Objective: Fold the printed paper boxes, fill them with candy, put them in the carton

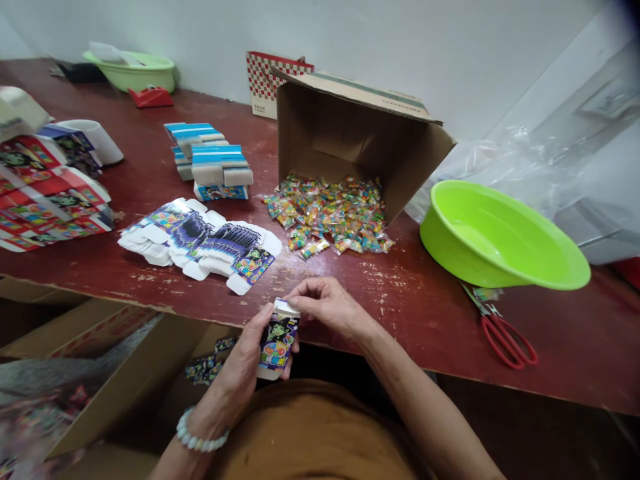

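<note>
My left hand (pixel 245 353) is wrapped around a small printed candy box (pixel 277 340), held upright just off the table's front edge. At the top of that box, the fingertips of my right hand (pixel 325 303) pinch its white end flap. Beyond my hands lies a fanned stack of flat printed cartons (pixel 220 247). Candy packets (pixel 335 213), small and clear with colourful sweets inside, spill from a cardboard box (pixel 350 133) tipped on its side.
A green basin (pixel 505 233) and red-handled scissors (pixel 505 337) are on the right. Blue-and-white card bundles (pixel 215 160) and red carton stacks (pixel 50 193) stand left. Below the front edge, an open carton (pixel 125 380) holds small boxes. Another basin (pixel 135 73) sits at the back.
</note>
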{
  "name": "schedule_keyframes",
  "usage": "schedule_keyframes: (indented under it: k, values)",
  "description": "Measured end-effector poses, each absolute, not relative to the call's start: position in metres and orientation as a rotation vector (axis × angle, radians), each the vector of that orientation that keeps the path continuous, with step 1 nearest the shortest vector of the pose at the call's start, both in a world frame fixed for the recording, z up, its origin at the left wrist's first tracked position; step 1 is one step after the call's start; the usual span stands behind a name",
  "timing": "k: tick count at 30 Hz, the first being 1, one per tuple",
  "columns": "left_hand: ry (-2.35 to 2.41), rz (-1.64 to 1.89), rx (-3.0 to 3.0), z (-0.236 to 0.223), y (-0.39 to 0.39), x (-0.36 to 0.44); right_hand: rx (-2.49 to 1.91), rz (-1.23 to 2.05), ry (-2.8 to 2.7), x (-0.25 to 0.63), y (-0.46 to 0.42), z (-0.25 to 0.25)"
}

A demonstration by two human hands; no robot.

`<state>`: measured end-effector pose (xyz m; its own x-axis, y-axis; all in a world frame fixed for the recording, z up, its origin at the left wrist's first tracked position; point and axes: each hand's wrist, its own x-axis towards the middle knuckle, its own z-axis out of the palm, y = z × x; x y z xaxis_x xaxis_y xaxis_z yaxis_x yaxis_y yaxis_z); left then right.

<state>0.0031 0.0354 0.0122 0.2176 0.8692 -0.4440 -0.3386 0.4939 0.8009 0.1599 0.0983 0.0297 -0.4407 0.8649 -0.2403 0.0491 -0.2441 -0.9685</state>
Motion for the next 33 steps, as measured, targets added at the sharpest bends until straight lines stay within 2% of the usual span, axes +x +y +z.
schedule_keyframes:
  k: [5,14,18,21,25,33]
  values:
    - [1.016,0.960,0.630,0.006,0.036,0.003,-1.104,1.931,-1.302,0.164,0.100,0.027]
    - [1.006,1.011,0.648,0.000,0.036,0.006,-1.092,1.889,-1.295,0.161,0.095,0.024]
    - [0.990,1.078,0.634,-0.001,0.035,0.007,-1.096,1.985,-1.168,0.157,0.094,0.017]
    - [1.030,1.101,0.629,-0.003,0.034,0.006,-1.073,1.985,-1.276,0.153,0.089,0.016]
    - [1.045,1.079,0.579,0.000,0.033,0.004,-0.993,1.685,-1.523,0.152,0.084,0.019]
    - [1.152,1.062,0.598,0.004,0.034,0.002,-0.809,0.551,-2.277,0.164,0.086,0.025]
